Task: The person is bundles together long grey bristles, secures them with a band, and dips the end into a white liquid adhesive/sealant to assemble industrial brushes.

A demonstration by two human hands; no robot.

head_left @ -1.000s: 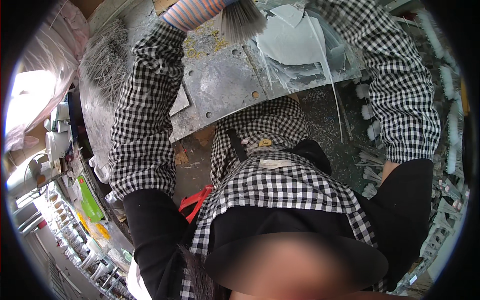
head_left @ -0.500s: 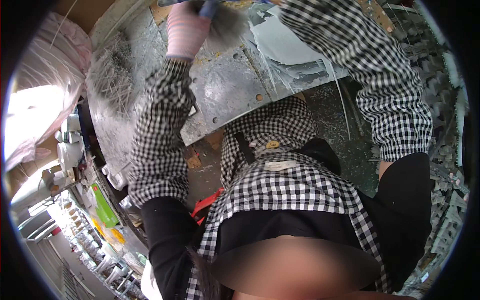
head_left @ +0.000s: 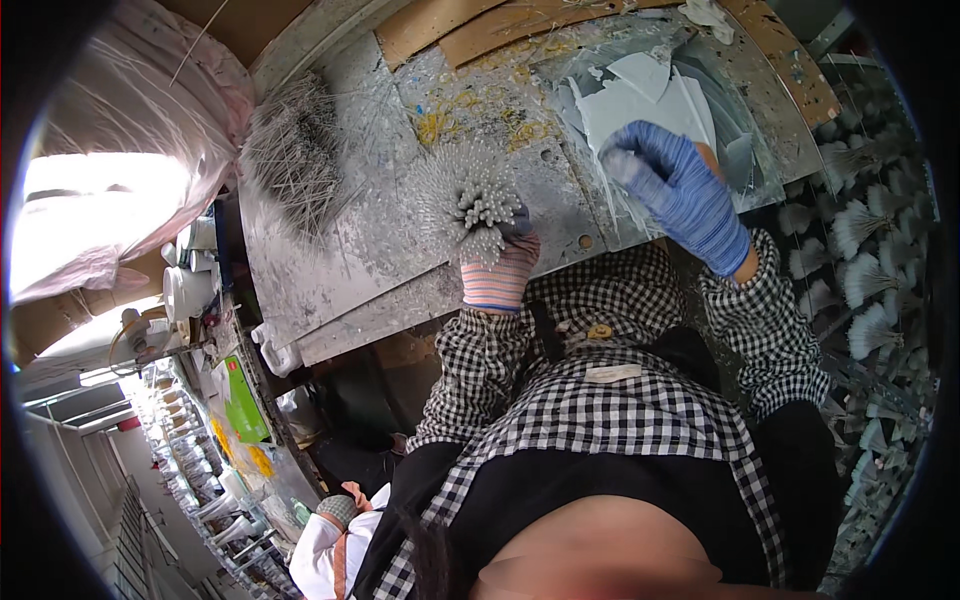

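A bundle of thin grey stalks [head_left: 470, 195] with pale tips fans out over the table, and my left hand [head_left: 500, 268], in a pink striped glove, is closed round its lower end. My right hand [head_left: 680, 190] wears a blue glove. Its fingers curl inward with whitish smears near the tips, and anything small between them is hidden. Just beyond that hand, thick white paste [head_left: 600, 110] is spread on a glassy sheet [head_left: 765, 175]. A flat white piece with a pointed end [head_left: 645, 75] lies in the paste.
A heap of loose grey stalks [head_left: 295, 160] lies at the table's left. Wooden strips [head_left: 490, 35] edge its far side. White brush-like fans [head_left: 865, 235] hang in rows at right. Pink plastic sheeting [head_left: 150, 120] drapes at left; another person's white sleeve [head_left: 315, 550] shows lower left.
My left hand has come nearer and to the right with the stalk bundle, whose tips now face up. My right hand has come back into view near the paste. The view has shifted.
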